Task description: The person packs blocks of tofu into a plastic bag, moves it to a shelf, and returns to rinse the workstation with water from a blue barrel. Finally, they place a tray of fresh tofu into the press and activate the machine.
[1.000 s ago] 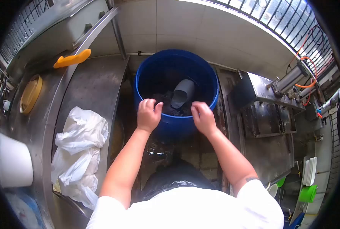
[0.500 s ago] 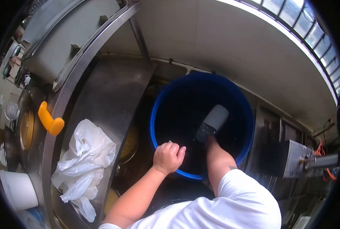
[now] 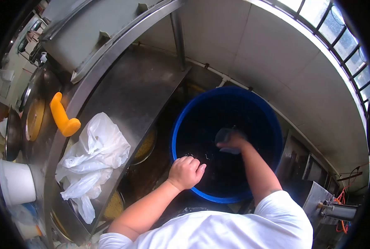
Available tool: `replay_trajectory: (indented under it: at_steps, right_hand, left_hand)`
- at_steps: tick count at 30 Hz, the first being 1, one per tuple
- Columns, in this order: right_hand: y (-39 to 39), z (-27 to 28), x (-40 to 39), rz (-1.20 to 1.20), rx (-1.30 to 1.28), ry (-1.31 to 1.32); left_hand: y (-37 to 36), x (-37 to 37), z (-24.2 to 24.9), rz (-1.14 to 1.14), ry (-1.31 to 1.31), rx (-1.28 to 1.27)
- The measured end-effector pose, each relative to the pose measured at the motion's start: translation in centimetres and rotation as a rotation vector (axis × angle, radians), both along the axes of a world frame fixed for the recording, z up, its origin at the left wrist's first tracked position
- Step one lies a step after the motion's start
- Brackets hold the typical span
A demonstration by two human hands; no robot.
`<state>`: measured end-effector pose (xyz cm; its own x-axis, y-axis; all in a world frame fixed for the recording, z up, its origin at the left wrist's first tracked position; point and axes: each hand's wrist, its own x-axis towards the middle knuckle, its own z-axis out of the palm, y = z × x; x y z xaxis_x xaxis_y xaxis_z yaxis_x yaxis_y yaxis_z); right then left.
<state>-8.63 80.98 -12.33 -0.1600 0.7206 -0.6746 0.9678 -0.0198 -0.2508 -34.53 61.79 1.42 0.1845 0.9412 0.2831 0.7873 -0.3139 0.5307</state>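
Observation:
A large round blue barrel with a dark inside stands in front of me. My left hand is closed over the near left part of its rim, fingers curled on the edge. Down inside the barrel, my right hand holds a pale grey, partly see-through container, which is blurred; the fingers are wrapped at its side. The water surface around it is dark, with a few small light glints.
A steel shelf at the left bears a crumpled white plastic bag. Further left are an orange handle and a white tub. Bowls of yellowish grains sit below the shelf. Metal equipment with orange cords stands right.
My right hand has moved with the container, which was longer and more plainly visible before and now sits lower and blurred. The view has shifted slightly; my left hand stays on the rim.

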Motion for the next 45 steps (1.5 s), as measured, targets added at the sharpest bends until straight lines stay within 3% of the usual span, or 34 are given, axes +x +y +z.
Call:
replay_trajectory:
  at_steps: [1, 2, 4, 7, 11, 13, 14, 16, 19, 22, 23, 25, 27, 31, 35, 37, 39, 43, 45]
  right_hand:
    - [-1.6, 0.6, -2.3, 0.236, 0.027, -0.1]
    - [-2.9, -0.3, -4.2, 0.237, 0.02, -0.096]
    - [-5.0, -4.1, -6.6, 0.229, 0.029, -0.336]
    - [-7.9, -22.8, -5.8, 0.148, 0.461, -0.243]
    - [-7.8, -15.5, -7.3, 0.296, 0.118, -0.335]
    - [-5.7, -10.9, -6.8, 0.051, -0.028, 0.03]
    - [-5.7, -10.5, -5.8, 0.025, -0.029, 0.02]
    - [-6.0, -11.8, -4.0, -0.103, 0.054, 0.082]
    - [-9.2, -21.8, -2.4, -0.346, 0.572, 0.085]
    - [-9.7, -16.7, -3.1, -0.017, 0.354, -0.082]
    - [-9.2, -15.0, -3.0, -0.039, 0.356, -0.093]
    - [-6.2, -10.9, -2.0, -0.345, 0.105, 0.252]
    - [-5.2, -6.0, -1.1, -0.233, 0.1, 0.121]
    - [-8.8, 8.3, -0.5, -0.218, 0.246, 0.215]
    - [-17.7, 19.1, 1.1, -0.438, 0.725, 0.422]
    - [-22.6, 21.9, 1.9, -0.472, 1.026, 0.461]
    - [-28.6, 27.2, 2.4, -0.566, 1.176, 0.488]
    - [-40.9, 34.1, 2.9, -0.563, 1.503, 0.292]
    - [-46.9, 36.9, 2.0, -0.75, 1.45, 0.24]
  left_hand:
    - [-0.1, 0.0, 0.1, 0.002, 0.0, 0.001]
    - [0.0, 0.0, 0.2, 0.0, 0.001, 0.005]
    - [0.1, 0.0, 0.0, -0.002, 0.009, -0.012]
    - [0.4, 0.1, 0.1, 0.001, 0.03, -0.025]
    - [0.5, 0.2, 0.0, 0.009, 0.025, -0.036]
    - [0.4, 0.3, -0.1, -0.015, 0.014, -0.034]
    - [0.4, 0.3, -0.1, -0.012, 0.039, -0.037]
    - [0.6, 0.6, 0.1, -0.008, 0.063, -0.028]
    - [0.4, 0.8, 0.1, -0.007, 0.093, -0.025]
    - [0.6, 0.7, -0.1, -0.034, 0.086, -0.013]
    - [0.4, 0.9, 0.0, -0.026, 0.074, -0.021]
    - [0.3, 1.0, 0.3, -0.041, 0.073, -0.026]
    - [0.1, 1.1, 0.2, -0.061, 0.084, 0.002]
    - [-0.6, 1.2, -0.4, -0.091, 0.119, 0.006]
    - [-1.3, 1.1, -1.1, -0.106, 0.15, -0.02]
    - [-1.6, 1.1, -0.5, -0.138, 0.199, -0.071]
    - [-1.9, 1.1, 0.0, -0.177, 0.248, -0.107]
    - [-1.7, 0.6, -0.6, -0.259, 0.271, -0.104]
    - [-1.7, 0.4, -0.7, -0.256, 0.273, -0.096]
